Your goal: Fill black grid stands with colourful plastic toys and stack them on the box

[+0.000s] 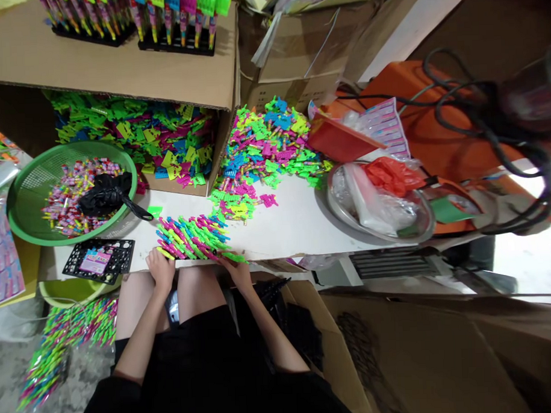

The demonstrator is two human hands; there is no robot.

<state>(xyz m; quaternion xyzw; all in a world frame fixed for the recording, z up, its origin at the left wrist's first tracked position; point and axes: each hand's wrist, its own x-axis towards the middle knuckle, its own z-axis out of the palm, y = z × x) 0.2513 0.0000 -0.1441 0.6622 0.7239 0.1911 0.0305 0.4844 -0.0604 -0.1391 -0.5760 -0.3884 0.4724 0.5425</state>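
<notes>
In front of me a block of slim, brightly coloured plastic toy sticks stands packed in slanting rows near the table's front edge. A little black shows beneath them, perhaps a rack. My left hand is at the block's near left corner, its fingers curled at a yellow stick. At the near right corner my right hand has its fingers bent against a pink stick, with a green stick just above them. The fingertips of both hands are partly hidden.
A loose heap of coloured plastic pieces lies behind the block, beside an open carton full of more. To the left are a green basket and a black perforated rack. A metal bowl with plastic bags sits right.
</notes>
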